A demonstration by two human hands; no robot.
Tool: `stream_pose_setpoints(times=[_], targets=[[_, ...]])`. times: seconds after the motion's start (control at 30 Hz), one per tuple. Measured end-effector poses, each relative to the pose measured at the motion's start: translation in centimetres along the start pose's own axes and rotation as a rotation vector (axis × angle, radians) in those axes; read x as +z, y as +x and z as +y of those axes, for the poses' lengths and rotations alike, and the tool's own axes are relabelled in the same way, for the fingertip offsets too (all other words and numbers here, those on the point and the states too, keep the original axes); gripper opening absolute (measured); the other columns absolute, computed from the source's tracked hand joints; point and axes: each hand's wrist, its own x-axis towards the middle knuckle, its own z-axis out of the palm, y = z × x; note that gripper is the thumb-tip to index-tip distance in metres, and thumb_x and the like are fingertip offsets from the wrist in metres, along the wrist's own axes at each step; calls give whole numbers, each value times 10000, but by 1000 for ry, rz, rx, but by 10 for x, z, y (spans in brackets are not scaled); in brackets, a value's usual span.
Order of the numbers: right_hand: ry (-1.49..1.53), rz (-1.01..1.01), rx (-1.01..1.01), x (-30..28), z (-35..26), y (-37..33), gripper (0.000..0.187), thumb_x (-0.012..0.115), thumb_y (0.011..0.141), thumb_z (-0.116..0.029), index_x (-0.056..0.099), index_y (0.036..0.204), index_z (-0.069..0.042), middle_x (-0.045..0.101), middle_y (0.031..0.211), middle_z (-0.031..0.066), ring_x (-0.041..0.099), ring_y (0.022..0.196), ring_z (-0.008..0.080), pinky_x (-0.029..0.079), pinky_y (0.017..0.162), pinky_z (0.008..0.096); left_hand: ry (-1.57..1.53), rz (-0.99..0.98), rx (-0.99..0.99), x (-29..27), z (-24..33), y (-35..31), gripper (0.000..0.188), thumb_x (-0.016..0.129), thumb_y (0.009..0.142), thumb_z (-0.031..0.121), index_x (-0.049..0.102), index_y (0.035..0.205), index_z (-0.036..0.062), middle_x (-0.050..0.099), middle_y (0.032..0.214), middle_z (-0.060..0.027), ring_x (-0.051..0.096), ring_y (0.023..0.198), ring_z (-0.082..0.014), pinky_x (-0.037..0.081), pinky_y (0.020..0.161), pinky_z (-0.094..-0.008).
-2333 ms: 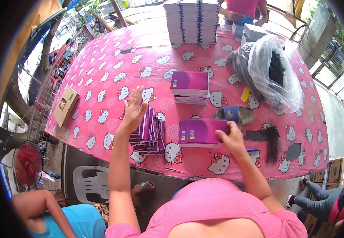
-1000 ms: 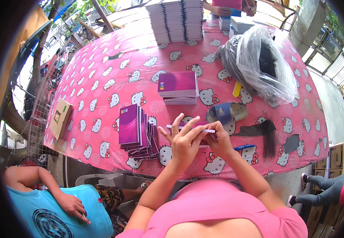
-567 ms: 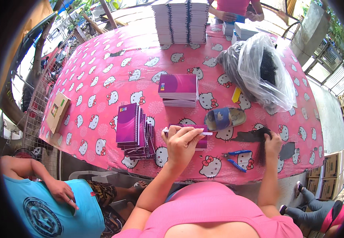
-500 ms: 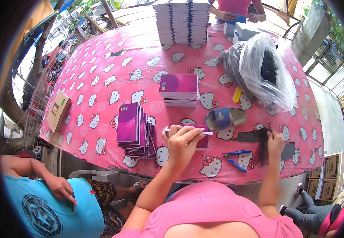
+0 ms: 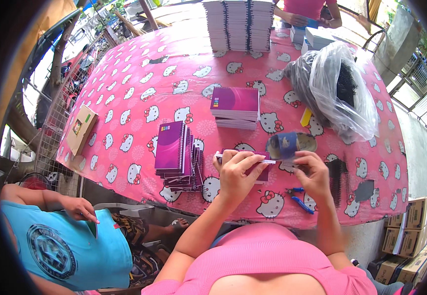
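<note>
My left hand (image 5: pixel 240 169) is closed around a thin notebook (image 5: pixel 268 161), held edge-on with its white page edge showing. Beneath that hand lies a purple cover (image 5: pixel 262 175). My right hand (image 5: pixel 314 174) is raised beside it with the fingertips pinched; whatever is between them is too small to make out. Black binding coils (image 5: pixel 339 178) lie right of that hand. Blue-handled cutters (image 5: pixel 302 201) rest below it, and a blue slipper (image 5: pixel 288 146) sits just beyond. To the left stands a stack of spiral-bound purple notebooks (image 5: pixel 170 150); farther back is a neater purple stack (image 5: pixel 235 101).
A plastic bag of black coils (image 5: pixel 339 91) stands at the right of the pink table (image 5: pixel 120 169). Tall white spiral-bound stacks (image 5: pixel 238 27) rise at the back. A brown box (image 5: pixel 81 129) lies far left. One person in blue (image 5: pixel 66 246) sits at left; another works across the table.
My right hand has moved left from the black coils toward the notebook. My left hand still grips the notebook. The whole view has shifted slightly.
</note>
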Motion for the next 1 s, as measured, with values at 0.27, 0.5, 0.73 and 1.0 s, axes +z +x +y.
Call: stream_pose_setpoints(times=[0.27, 0.5, 0.73, 1.0], targets=[[12, -42, 9, 16, -23, 13, 249, 734, 792, 16, 715, 1037, -17, 665, 878, 78, 635, 732, 129, 502, 687, 248, -56, 8, -11, 3, -1, -1, 189, 821, 708, 211, 771, 878, 145, 691, 838, 31, 515, 848, -169, 370, 824, -317], [295, -238, 188, 14, -16, 27, 202, 662, 847, 17, 701, 1041, -21, 685, 817, 81, 599, 751, 72, 487, 671, 246, -29, 15, 26, 3, 1, 0, 188, 824, 707, 214, 773, 874, 144, 689, 829, 29, 522, 872, -173, 371, 825, -319], [-23, -350, -70, 4, -30, 41, 173, 682, 847, -26, 688, 1021, -26, 659, 825, 87, 617, 750, 153, 483, 697, 287, -19, 6, 12, 3, -3, -2, 199, 830, 707, 215, 777, 886, 145, 697, 849, 30, 530, 891, -175, 361, 840, -323], [-4, -284, 58, 18, -36, 37, 130, 698, 844, -116, 659, 948, -47, 566, 854, 110, 609, 778, 258, 495, 677, 376, -31, 6, 0, 3, -1, -1, 229, 836, 687, 177, 775, 904, 137, 701, 858, 21, 531, 889, -180, 392, 823, -321]])
